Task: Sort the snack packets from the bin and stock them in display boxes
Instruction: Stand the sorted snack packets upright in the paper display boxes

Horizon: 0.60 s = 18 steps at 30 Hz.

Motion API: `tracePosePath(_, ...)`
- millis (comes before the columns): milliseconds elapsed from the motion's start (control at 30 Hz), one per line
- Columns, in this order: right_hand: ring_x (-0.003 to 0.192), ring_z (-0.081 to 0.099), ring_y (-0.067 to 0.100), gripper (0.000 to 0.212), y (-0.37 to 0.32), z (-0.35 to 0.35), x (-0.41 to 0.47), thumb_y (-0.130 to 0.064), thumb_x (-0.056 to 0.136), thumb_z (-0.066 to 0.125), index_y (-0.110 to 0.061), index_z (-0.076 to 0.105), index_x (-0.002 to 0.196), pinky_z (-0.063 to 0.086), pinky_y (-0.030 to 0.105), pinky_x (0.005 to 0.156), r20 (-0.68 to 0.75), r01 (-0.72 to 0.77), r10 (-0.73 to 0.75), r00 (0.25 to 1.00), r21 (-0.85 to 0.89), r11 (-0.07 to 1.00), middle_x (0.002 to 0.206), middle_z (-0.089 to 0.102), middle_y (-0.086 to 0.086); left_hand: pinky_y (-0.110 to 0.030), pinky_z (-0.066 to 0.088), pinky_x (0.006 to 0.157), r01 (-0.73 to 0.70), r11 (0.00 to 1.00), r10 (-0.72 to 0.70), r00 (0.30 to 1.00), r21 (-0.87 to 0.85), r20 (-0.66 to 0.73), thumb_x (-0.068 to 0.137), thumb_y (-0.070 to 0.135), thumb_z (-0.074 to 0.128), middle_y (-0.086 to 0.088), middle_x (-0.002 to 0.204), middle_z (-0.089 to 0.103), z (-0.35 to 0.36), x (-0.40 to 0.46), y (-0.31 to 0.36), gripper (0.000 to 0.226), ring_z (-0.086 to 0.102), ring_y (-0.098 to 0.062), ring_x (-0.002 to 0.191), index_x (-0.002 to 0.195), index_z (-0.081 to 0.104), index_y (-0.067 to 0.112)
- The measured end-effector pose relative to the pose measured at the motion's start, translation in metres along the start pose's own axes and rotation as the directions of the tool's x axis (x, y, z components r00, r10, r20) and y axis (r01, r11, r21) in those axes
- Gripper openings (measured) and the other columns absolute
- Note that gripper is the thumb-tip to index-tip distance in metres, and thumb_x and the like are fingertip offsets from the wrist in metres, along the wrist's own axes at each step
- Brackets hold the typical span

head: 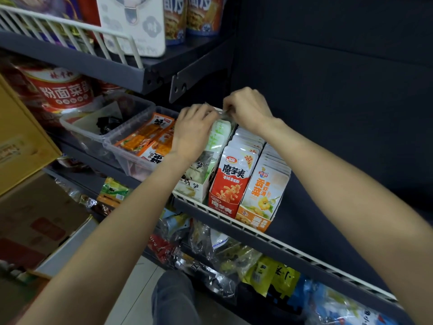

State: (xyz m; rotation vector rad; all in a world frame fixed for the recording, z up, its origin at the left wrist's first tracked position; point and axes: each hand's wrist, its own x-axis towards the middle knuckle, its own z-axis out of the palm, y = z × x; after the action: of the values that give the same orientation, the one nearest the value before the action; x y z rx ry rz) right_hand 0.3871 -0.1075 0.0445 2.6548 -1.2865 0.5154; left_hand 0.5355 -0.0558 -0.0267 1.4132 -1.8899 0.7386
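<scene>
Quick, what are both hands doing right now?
Left hand: fingers curled on the green and white packets in the display box.
Right hand: pinching the top of those packets.

both bare forearms reach forward and up, converging near the middle. left hand [193, 130] is palm down, knuckles toward the camera, fingers curled forward. right hand [248, 109] sits just beside it, fingers bent in a pinch, fingertips almost meeting the left's.
</scene>
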Motion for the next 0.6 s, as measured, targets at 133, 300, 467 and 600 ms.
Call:
tracePosePath(133,0.096,0.062,0.033,0.021,-0.009,-0.004,0.004,-0.012,0.089,0.054,-0.017,0.071,0.101,0.050,0.037,0.076,0.037,0.028,-0.026,0.999,-0.062,0.998,0.105,0.067,0.010,-0.033,0.033,0.088,0.002,1.000,-0.002,0.996,0.004,-0.088,0.084,0.007,0.060,-0.003,0.094,0.066,0.001,-0.006,0.000,0.019,0.060,-0.026,0.095,0.099,0.066,0.015)
tracePosePath(300,0.090,0.065,0.030,0.017,0.003,-0.010,-0.001,-0.009,0.087,0.059,-0.016,0.071,0.096,0.054,0.040,0.076,0.024,-0.026,0.025,0.999,0.047,0.999,0.096,0.069,0.010,-0.035,0.033,0.086,0.035,0.999,-0.033,0.994,0.021,-0.100,0.078,0.000,0.063,-0.005,0.092,0.062,-0.001,-0.015,0.001,0.026,0.057,-0.026,0.092,0.098,0.062,0.016)
tracePosePath(467,0.099,0.061,0.031,0.022,-0.006,0.001,-0.002,-0.016,0.089,0.056,-0.022,0.072,0.104,0.041,0.029,0.072,0.062,-0.016,0.018,0.998,-0.033,0.999,0.104,0.069,0.007,-0.035,0.036,0.082,0.040,0.999,-0.040,0.998,-0.009,-0.054,0.082,0.006,0.059,-0.005,0.093,0.063,-0.004,-0.011,0.005,0.021,0.059,-0.028,0.093,0.100,0.065,0.015)
tracePosePath(600,0.094,0.064,0.026,0.018,-0.005,0.004,-0.001,-0.020,0.088,0.063,-0.019,0.072,0.103,0.051,0.032,0.076,0.051,-0.084,0.079,0.996,0.105,0.991,0.100,0.070,0.006,-0.035,0.036,0.086,0.052,0.999,-0.052,0.998,0.002,-0.033,0.089,0.011,0.052,-0.003,0.097,0.066,-0.004,-0.011,0.003,0.024,0.060,-0.026,0.097,0.108,0.066,0.016)
